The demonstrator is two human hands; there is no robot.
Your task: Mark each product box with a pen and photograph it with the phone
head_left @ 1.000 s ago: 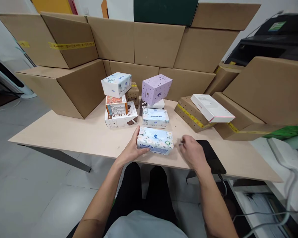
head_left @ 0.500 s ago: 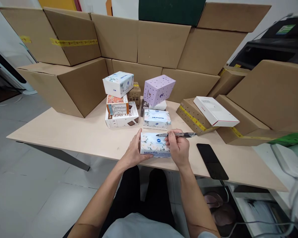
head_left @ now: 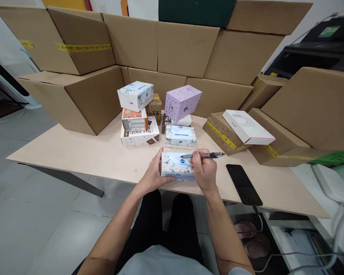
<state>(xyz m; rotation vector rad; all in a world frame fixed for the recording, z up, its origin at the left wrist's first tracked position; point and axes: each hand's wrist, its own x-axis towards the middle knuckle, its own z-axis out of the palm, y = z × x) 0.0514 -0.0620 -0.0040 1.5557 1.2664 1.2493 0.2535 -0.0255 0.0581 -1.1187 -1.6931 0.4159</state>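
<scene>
A floral tissue pack (head_left: 174, 164) lies at the table's front edge. My left hand (head_left: 154, 172) grips its left end, thumb along the near side and fingers behind. My right hand (head_left: 205, 170) is closed round a pen (head_left: 212, 155) at the pack's right end. The pen lies nearly level over the pack's top, its tip pointing left near the blue logo; whether the tip touches cannot be made out. Just behind is a second floral tissue pack (head_left: 180, 136). A black phone (head_left: 244, 185) rests to the right of my right hand.
Back left, a tissue pack (head_left: 135, 95) tops an orange box (head_left: 134, 120) and a white box (head_left: 140, 137). A purple box (head_left: 182, 102) sits behind the second pack. At right, a flat white box (head_left: 248, 126) leans on a brown carton (head_left: 224, 133). Large cardboard boxes (head_left: 186, 49) wall the back.
The whole view has shifted very slightly. Both hands, the pen and the tissue pack keep nearly the same positions.
</scene>
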